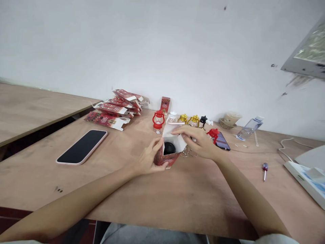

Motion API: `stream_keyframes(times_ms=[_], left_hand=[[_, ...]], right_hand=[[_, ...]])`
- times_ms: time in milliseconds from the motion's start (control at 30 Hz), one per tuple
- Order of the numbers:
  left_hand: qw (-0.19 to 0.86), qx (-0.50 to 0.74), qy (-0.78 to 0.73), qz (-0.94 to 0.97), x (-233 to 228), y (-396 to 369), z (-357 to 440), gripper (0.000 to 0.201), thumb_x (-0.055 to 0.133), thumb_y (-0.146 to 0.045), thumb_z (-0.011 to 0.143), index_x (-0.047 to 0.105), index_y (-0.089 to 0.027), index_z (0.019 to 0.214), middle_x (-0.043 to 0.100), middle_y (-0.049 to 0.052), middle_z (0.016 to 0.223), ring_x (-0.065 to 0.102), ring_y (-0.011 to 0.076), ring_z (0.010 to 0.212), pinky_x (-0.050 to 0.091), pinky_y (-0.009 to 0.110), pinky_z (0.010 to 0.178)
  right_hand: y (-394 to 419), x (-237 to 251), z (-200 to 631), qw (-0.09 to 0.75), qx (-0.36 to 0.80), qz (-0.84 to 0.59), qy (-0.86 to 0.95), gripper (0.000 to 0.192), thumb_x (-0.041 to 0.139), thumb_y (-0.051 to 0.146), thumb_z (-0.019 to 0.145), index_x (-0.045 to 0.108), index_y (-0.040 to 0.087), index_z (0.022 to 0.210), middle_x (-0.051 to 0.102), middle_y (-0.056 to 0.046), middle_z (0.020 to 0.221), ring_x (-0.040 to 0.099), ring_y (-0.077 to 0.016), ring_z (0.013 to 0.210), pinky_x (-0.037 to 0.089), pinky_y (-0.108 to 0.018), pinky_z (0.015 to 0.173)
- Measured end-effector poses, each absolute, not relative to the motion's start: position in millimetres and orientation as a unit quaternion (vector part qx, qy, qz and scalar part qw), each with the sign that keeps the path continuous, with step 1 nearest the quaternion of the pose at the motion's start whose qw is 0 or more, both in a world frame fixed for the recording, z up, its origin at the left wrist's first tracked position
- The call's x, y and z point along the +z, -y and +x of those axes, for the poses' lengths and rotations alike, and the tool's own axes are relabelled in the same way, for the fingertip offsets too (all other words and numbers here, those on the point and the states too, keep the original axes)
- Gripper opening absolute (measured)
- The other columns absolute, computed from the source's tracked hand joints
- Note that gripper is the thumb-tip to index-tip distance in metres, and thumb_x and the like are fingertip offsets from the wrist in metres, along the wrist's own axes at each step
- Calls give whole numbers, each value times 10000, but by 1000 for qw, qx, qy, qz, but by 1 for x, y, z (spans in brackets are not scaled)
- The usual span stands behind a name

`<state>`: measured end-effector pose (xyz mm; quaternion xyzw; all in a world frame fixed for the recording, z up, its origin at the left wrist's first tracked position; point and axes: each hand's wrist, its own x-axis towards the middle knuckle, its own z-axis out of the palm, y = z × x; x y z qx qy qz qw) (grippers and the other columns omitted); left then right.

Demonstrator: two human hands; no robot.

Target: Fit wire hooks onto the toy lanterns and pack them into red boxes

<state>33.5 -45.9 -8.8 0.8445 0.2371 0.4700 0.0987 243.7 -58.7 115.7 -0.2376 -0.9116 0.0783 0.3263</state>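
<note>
A small red printed carton (173,160) stands open at the top, tilted towards me, its white inner flaps (168,130) raised. Inside it sits a black round object (169,148), only its end showing. My left hand (149,157) grips the carton's left side, thumb low at the front and fingers along the edge. From the right, my right hand (196,139) reaches over the opening, its bent fingers on the raised white flap; its thumb is hidden. Behind the carton stand several mini lanterns: a red lantern (158,120), a white lantern (172,117), gold lanterns (195,120) and a black lantern (203,120).
Flattened red cartons (116,105) lie piled back left, near a pink-edged phone (82,147). Another red box (165,104) leans by the wall. To the right are a second phone (223,141), a drink cup (231,119), a water bottle (250,128), a screwdriver (265,169) and a white power strip (306,179).
</note>
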Motion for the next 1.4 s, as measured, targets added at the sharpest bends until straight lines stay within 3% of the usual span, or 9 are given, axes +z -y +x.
stream_keyframes(times_ms=[167,300,433,567,633,733,833,1067,1400], left_hand=[[34,501,-192,843,2,49,32,711,634,-249,681,309,-328,1308,394,67,1133,509,244,1025,507,402,788],[56,498,-175,847,8,48,31,638,647,-237,663,356,-312,1225,396,60,1071,500,242,996,505,405,778],[75,482,-174,856,13,45,28,611,655,-249,673,358,-306,1204,390,68,1098,479,252,1027,499,419,802],[124,437,-196,869,15,40,24,567,682,-282,681,403,-265,1175,419,63,1078,494,241,999,494,434,816],[160,440,-211,858,11,38,25,629,696,-289,672,376,-281,1214,422,70,1118,507,256,1018,501,456,812],[207,505,-213,811,0,36,28,868,720,-287,645,181,-373,1321,354,93,1266,483,301,1122,508,504,816],[247,527,-222,782,-6,35,31,993,741,-270,631,67,-395,1348,319,109,1326,445,317,1195,511,513,840],[288,529,-230,765,1,36,31,931,736,-267,646,133,-340,1352,319,121,1379,470,287,1189,520,461,847],[276,530,-240,765,-1,38,30,901,753,-283,625,204,-267,1339,324,150,1366,446,318,1217,530,442,849]], right_hand=[[45,114,256,384,153,-254,874,224,487,261,887,595,270,1083,553,-50,1198,464,-203,1200,343,-442,1038],[37,96,246,407,257,-262,836,383,645,361,788,541,306,1152,433,-56,1311,431,-226,1231,393,-436,1014],[39,82,231,415,340,-249,806,611,630,371,798,320,351,1324,375,-68,1384,566,-196,1062,493,-402,907],[47,87,230,373,286,-247,847,667,508,360,879,123,340,1424,457,-94,1350,567,-194,1080,512,-385,879],[51,92,231,336,242,-236,879,627,506,359,883,196,301,1424,524,-97,1294,534,-210,1144,465,-413,945],[52,96,232,303,162,-208,916,521,526,364,873,378,256,1362,514,-101,1311,469,-225,1222,385,-442,1022],[50,92,229,296,113,-209,925,384,386,306,940,457,248,1312,518,-87,1308,471,-181,1218,390,-414,1026],[45,84,226,301,77,-223,924,385,348,271,952,465,213,1314,520,-82,1330,437,-163,1264,352,-412,1076],[48,84,225,298,4,-229,927,381,369,270,945,478,236,1308,546,-54,1309,453,-184,1258,387,-431,1054]])
